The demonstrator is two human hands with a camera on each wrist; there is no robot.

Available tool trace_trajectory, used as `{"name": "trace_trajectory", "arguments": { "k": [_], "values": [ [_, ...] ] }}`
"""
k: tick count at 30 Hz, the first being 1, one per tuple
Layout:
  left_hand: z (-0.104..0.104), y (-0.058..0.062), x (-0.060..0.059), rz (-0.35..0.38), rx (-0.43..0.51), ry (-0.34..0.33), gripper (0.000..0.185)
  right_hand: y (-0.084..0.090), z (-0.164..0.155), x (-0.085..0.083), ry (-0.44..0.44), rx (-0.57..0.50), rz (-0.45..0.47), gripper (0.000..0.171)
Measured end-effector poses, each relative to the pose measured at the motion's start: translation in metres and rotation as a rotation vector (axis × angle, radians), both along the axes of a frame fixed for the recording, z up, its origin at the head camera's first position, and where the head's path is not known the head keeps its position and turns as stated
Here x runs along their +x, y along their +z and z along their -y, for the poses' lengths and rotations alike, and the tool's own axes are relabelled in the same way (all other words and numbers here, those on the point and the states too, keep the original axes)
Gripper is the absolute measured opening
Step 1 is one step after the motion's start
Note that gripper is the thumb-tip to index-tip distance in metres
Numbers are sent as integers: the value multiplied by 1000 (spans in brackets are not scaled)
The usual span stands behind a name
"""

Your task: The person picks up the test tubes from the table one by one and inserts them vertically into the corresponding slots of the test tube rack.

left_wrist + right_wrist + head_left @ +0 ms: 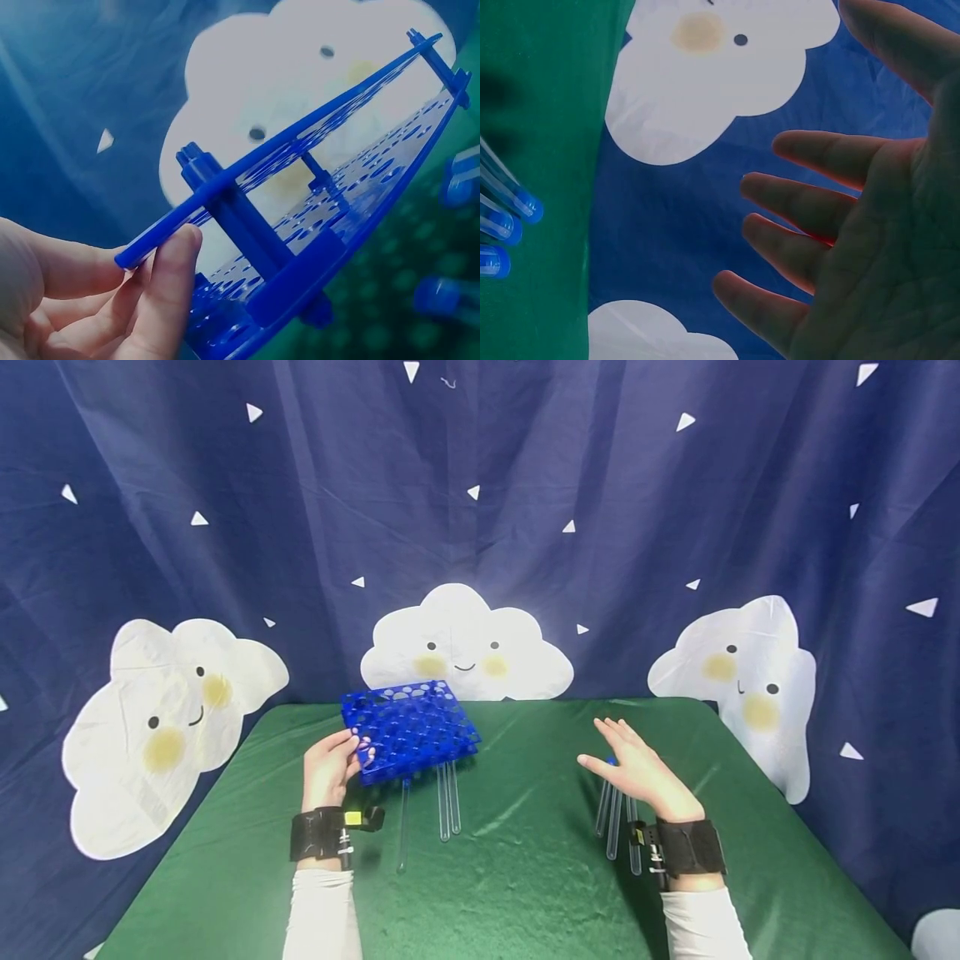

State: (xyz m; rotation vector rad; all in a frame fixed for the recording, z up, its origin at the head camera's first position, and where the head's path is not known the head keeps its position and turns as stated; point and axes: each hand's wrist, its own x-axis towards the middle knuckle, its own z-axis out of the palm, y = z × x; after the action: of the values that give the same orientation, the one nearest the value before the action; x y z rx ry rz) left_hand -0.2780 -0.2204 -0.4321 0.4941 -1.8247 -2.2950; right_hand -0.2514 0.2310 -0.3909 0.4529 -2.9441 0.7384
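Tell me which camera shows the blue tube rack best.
The head view: the whole blue rack shows, tilted, gripped by the left hand. The left wrist view shows only its edge and tiers close up; the right wrist view misses it.

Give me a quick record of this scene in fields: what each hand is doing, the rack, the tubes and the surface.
left hand: grips the near edge of the blue rack
rack state: tilted, lifted at the hand's side
right hand: open, fingers spread, holding nothing, above the right tubes
left tubes: clear, lying flat just in front of the rack
surface: green cloth
backdrop: navy curtain with white clouds
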Motion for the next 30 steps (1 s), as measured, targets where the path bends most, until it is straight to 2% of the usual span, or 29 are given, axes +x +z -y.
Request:
{"name": "trace_trajectory", "arguments": {
  "k": [5, 10, 15, 24, 30],
  "values": [
    [-21, 7, -2, -8, -29, -86, 41, 0, 0, 0, 3, -19, 45, 80],
    [-43, 8, -4, -24, -27, -171, 39, -2, 1, 0, 24, -58, 67, 76],
    [-63, 6, -7, -21, -19, -243, 37, -7, 4, -5, 92, -189, 129, 67],
    [-92, 1, -8, -23, 8, -339, 37, -23, 11, -18, 144, -451, 338, 59],
    [-104, -8, -11, -5, 22, -369, 36, -27, 13, -22, 69, -527, 355, 50]
  ]
}}
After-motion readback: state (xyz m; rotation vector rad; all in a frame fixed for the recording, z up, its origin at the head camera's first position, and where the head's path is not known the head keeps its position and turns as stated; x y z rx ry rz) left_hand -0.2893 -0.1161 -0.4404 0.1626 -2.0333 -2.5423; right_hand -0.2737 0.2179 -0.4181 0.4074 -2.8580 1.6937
